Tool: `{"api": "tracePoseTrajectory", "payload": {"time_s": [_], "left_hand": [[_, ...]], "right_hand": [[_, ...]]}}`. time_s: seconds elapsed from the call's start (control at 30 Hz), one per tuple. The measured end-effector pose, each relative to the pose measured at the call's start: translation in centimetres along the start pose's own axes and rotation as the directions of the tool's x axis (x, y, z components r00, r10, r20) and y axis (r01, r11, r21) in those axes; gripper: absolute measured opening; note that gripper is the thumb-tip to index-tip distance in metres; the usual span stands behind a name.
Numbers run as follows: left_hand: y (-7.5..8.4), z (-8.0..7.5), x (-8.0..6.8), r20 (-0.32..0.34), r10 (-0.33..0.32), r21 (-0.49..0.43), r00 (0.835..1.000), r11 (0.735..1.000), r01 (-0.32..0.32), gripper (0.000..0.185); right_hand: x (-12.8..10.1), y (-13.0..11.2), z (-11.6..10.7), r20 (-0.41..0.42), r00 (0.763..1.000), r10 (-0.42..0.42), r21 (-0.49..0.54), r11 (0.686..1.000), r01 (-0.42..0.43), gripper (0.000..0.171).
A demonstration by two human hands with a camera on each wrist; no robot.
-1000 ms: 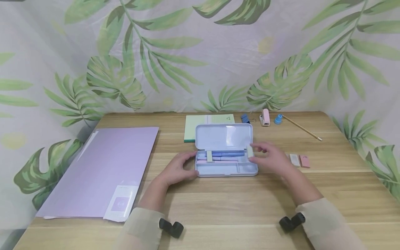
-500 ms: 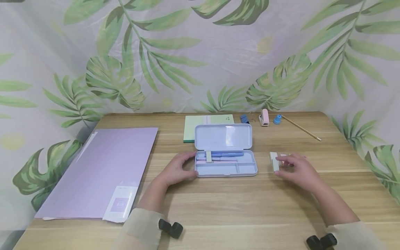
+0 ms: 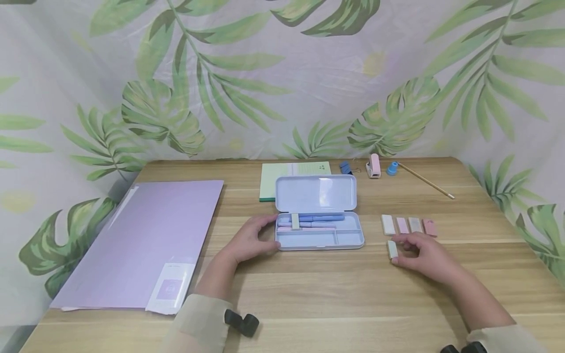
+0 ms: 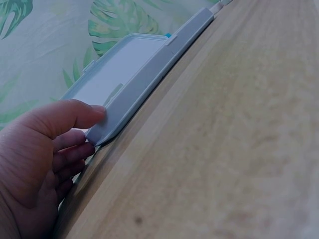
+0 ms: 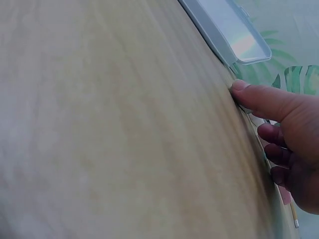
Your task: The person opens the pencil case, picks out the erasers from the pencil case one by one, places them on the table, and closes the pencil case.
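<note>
A light-blue pencil case [image 3: 309, 239] lies with its lid up in the middle of the table. Blue and pink pens [image 3: 324, 218] sit in its back compartment, with a pale green block [image 3: 295, 221] across them. My left hand [image 3: 253, 238] grips the case's left end, its thumb on the front corner in the left wrist view. To the right of the case, my right hand [image 3: 423, 255] pinches a small pale green eraser [image 3: 392, 250] between thumb and fingers, low over the table. In the right wrist view the eraser is hidden behind the thumb.
Behind the right hand stands a row of a white eraser [image 3: 388, 225], a pink-and-white one [image 3: 402, 225], a pale one [image 3: 415, 225] and a pink one [image 3: 429, 227]. Farther back are a notepad [image 3: 269, 181], binder clip [image 3: 346, 168], pink stapler [image 3: 373, 165] and pencil [image 3: 425, 180]. A purple folder [image 3: 150, 235] lies left.
My right hand has carried the pale green eraser from the case's right end out to the right, then toward me, in front of the eraser row. The left hand stays on the case.
</note>
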State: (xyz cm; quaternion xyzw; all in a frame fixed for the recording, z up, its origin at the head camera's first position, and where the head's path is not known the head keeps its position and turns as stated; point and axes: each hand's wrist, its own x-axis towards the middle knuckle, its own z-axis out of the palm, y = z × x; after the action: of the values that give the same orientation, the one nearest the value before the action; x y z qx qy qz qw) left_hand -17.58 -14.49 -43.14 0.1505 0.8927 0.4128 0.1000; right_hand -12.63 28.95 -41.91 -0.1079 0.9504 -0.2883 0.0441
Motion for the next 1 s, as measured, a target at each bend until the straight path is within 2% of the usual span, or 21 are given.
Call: {"api": "tracePoseTrajectory", "payload": {"time_s": [0.2, 0.37, 0.47, 0.7, 1.0], "left_hand": [[0.2, -0.1, -0.2, 0.007, -0.017, -0.008, 1.0, 1.0, 0.017, 0.077], [0.2, -0.1, -0.2, 0.007, -0.017, -0.013, 1.0, 1.0, 0.018, 0.077], [0.2, -0.1, -0.2, 0.007, -0.022, -0.015, 1.0, 1.0, 0.022, 0.077], [0.1, 0.0, -0.1, 0.001, -0.017, -0.019, 1.0, 1.0, 0.017, 0.077], [0.1, -0.1, -0.1, 0.0, -0.011, -0.009, 1.0, 1.0, 0.011, 0.077]], "right_hand": [[0.1, 0.0, 0.0, 0.005, 1.0, -0.008, 0.009, 1.0, 0.008, 0.055], [0.7, -1.2, -0.1, -0.002, 1.0, 0.004, 0.051, 0.999, -0.003, 0.056], [1.8, -2.5, 0.2, -0.001, 1.0, -0.003, 0.063, 0.998, 0.003, 0.057], [5.4, -6.6, 2.5, 0.005, 0.996, -0.093, 0.08, 0.993, 0.092, 0.059], [9.4, -11.5, 5.0, 0.068, 0.984, -0.165, 0.103, 0.982, 0.158, 0.061]]}}
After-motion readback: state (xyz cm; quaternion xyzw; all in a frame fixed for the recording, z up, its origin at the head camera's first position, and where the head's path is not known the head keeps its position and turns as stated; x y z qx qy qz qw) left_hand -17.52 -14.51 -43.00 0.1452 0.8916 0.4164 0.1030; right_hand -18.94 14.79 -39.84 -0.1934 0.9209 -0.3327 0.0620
